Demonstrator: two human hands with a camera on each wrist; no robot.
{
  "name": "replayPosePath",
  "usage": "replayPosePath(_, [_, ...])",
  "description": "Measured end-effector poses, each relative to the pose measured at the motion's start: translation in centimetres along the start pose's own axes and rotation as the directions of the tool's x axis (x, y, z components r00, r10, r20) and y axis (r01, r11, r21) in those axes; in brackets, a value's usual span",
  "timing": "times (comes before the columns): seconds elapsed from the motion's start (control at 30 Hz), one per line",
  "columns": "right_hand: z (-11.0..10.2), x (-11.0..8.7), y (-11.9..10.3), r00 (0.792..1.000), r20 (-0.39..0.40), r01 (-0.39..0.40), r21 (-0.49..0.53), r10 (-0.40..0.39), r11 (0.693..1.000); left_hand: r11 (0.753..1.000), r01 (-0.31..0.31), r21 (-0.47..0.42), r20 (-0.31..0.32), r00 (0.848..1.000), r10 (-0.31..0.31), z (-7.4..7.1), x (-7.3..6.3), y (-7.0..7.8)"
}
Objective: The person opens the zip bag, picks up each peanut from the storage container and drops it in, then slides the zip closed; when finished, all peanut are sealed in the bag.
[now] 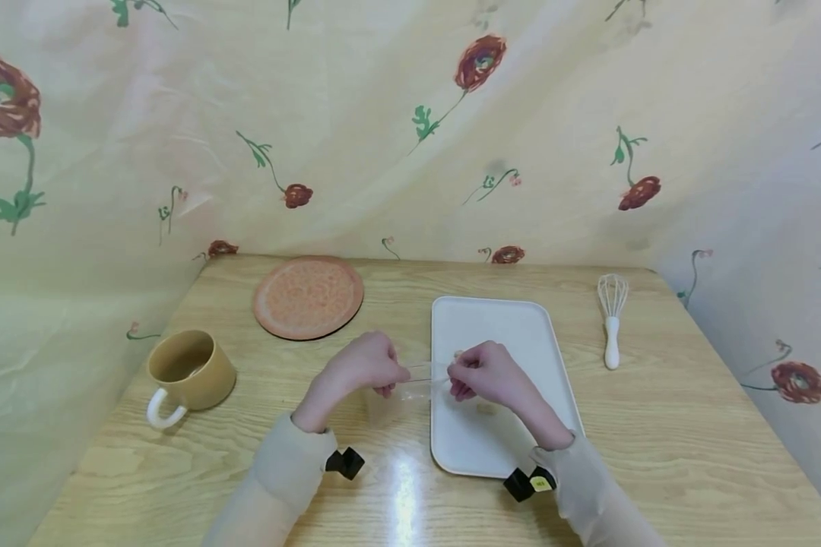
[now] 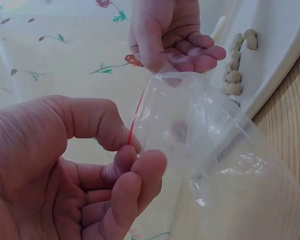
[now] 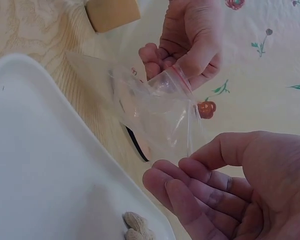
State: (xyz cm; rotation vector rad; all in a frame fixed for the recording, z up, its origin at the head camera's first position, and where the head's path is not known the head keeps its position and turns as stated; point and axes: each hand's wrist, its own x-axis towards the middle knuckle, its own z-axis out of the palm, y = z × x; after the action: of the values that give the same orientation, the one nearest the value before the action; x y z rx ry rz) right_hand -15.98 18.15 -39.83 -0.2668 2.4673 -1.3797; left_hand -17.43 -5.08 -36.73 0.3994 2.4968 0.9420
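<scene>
A clear zip-lock bag [image 2: 175, 125] with a red line along its mouth is stretched between both hands. My left hand [image 1: 369, 365] pinches one end of the bag's mouth between thumb and fingers. The other end is pinched in my right hand [image 1: 489, 372], above the white tray [image 1: 489, 319]. In the left wrist view the bag's body hangs slack and looks see-through. Several peanuts in their shells [image 2: 233, 65] lie on the tray, partly hidden by the right hand in the head view.
A tan mug [image 1: 208, 376] with a white handle stands at the left. Behind the left hand lies a round, pinkish-orange flat mat [image 1: 308, 296]. A white-handled whisk [image 1: 612, 327] rests right of the tray. Flower-printed cloth [image 1: 383, 137] hangs behind the wooden table [image 1: 670, 425].
</scene>
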Motion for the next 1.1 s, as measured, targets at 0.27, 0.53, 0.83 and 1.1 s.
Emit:
replayPosePath(0.27, [-0.5, -0.2, -0.2, 0.999, 0.018, 0.028, 0.033, -0.029, 0.999, 0.999, -0.024, 0.025, -0.026, 0.999, 0.025, 0.4, -0.3, 0.6])
replayPosePath(0.53, [-0.8, -0.3, -0.5, 0.996, 0.064, 0.055, 0.036, -0.057, 0.998, 0.998, -0.069, -0.009, -0.013, 0.998, 0.069, 0.5, -0.1, 0.2])
replayPosePath(0.83, [-4.4, -1.2, 0.3, 0.995, -0.019, 0.096, -0.085, -0.098, 0.992, 0.997, -0.065, -0.040, 0.005, 0.998, 0.065, 0.6, 0.1, 0.0])
replayPosePath(1.1, [-7.5, -2.3, 2.7, 0.988, 0.018, 0.146, -0.416, -0.153, 0.898, 0.997, -0.080, -0.003, -0.018, 0.997, 0.080, 0.6, 0.7, -0.7])
